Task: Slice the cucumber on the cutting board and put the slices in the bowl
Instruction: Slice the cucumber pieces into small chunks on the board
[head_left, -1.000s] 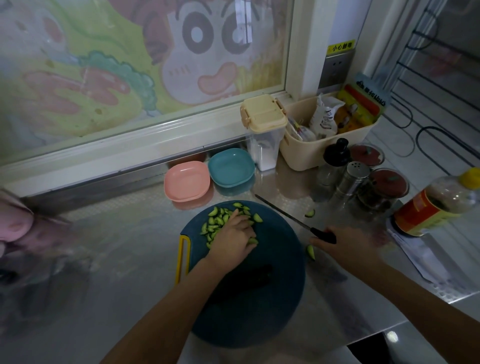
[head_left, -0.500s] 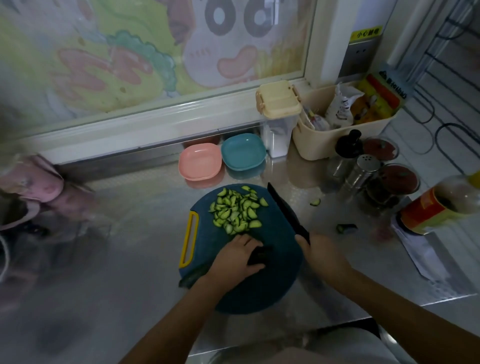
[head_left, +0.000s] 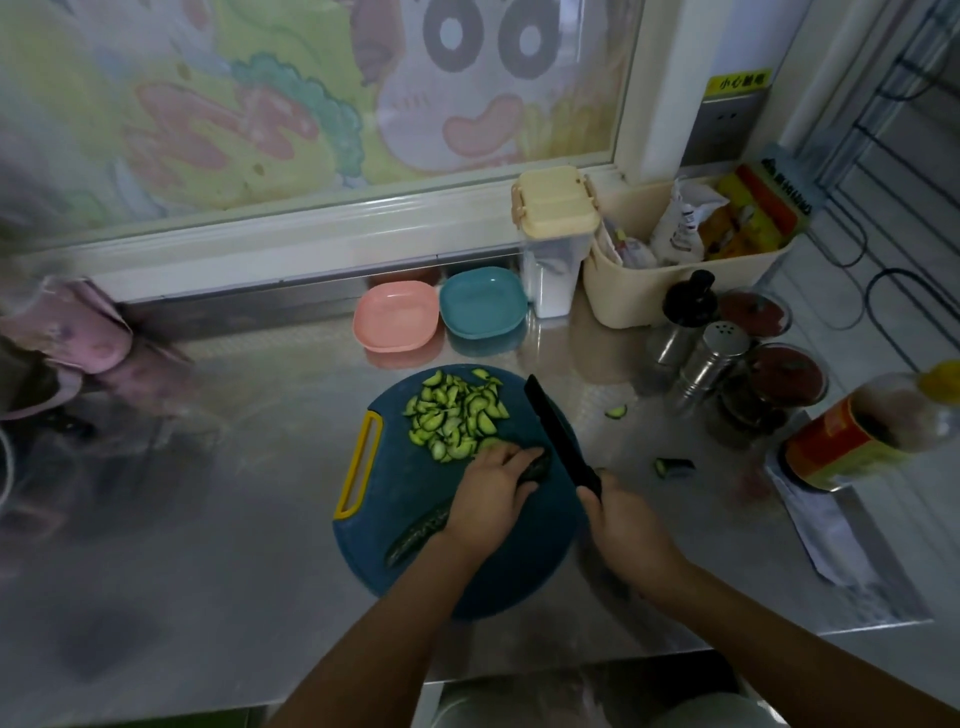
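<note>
Left hand (head_left: 493, 493) is down on the board (head_left: 395, 499), fingers curled over the cucumber (head_left: 421, 527), pinning it flat. Its dark tail sticks out towards the near left from under the wrist. Right hand (head_left: 623, 525) is wrapped round the handle of the black knife (head_left: 558, 436), blade pointing away, just right of the left fingertips at the cut end.

The slices (head_left: 454, 415) are heaped on the far half of the board, between the left hand and the two bowls. The pink bowl (head_left: 396, 315) and blue bowl (head_left: 482, 302) sit side by side against the back ledge, touching or nearly so.

One stray slice (head_left: 616, 412) lies on the steel counter (head_left: 260, 519) right of the board, with a cucumber end (head_left: 672, 466) nearer.

Crowded on the right: a clear tub (head_left: 553, 244) with a cream lid, a cream basket (head_left: 644, 296) of packets, a steel shaker (head_left: 711, 353), red-lidded jars (head_left: 784, 374), and a yellow-capped bottle (head_left: 852, 431) lying tilted.

Writing now: a yellow sign (head_left: 737, 82) above the wall socket looks to read 小心触电. The bottle's red and orange label is too blurred to read, and the packet print is too small. A cartoon face (head_left: 483, 83) fills the window behind.
</note>
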